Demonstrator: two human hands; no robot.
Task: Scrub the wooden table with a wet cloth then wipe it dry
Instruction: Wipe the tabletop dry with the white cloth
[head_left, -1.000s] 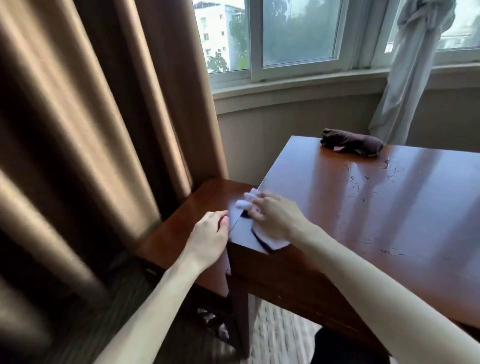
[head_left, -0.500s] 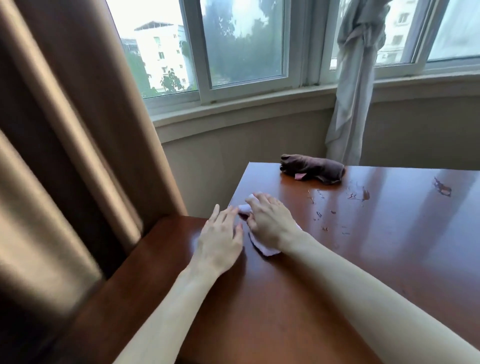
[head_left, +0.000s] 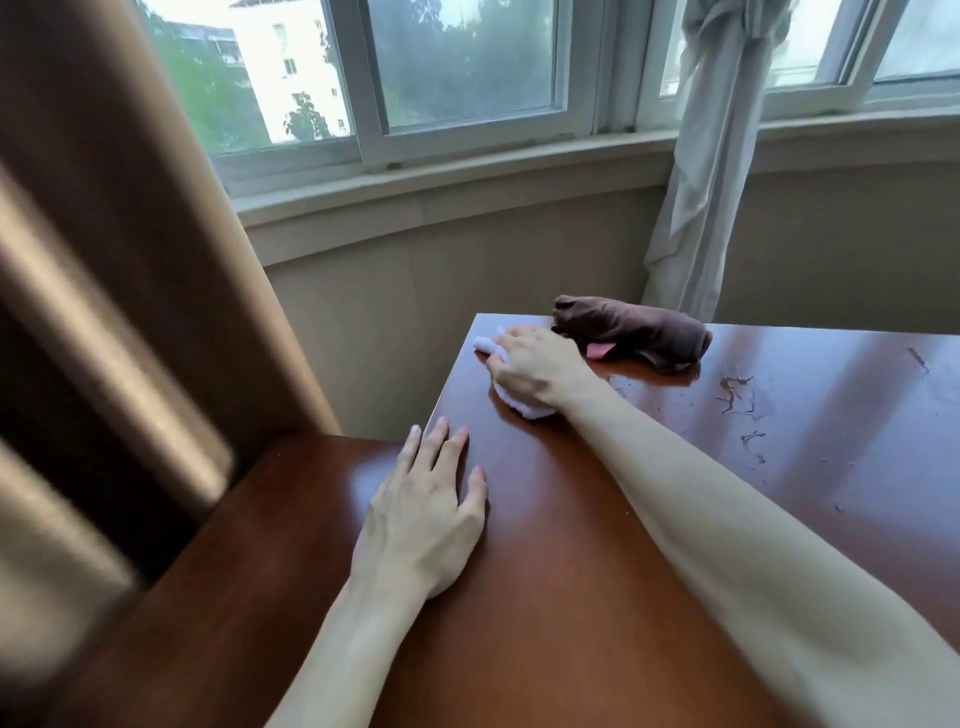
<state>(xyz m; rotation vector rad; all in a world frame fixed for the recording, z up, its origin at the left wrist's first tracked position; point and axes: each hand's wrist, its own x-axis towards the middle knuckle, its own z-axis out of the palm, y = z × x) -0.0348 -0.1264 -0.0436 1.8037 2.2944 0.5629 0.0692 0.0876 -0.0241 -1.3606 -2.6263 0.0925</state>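
Observation:
A glossy reddish-brown wooden table (head_left: 597, 597) fills the lower right. My right hand (head_left: 535, 364) lies on a small white cloth (head_left: 524, 408) near the table's far left corner, fingers curled over it, pressing it to the wood. White cloth shows beyond the fingertips and under the wrist. My left hand (head_left: 423, 519) rests flat on the table near its left edge, fingers straight, holding nothing. A rolled dark brown cloth (head_left: 639, 332) lies at the far edge, just right of my right hand. Water streaks (head_left: 737, 400) mark the wood to the right.
A lower wooden surface (head_left: 249, 545) adjoins the table's left side. Tan curtains (head_left: 104, 260) hang at the left. A knotted white curtain (head_left: 711, 182) hangs behind the table's far edge. The window sill (head_left: 441, 187) and curved wall stand beyond.
My right hand has slid the white cloth away from me along the left edge to the far corner. My left hand came up onto the table top and lies flat there.

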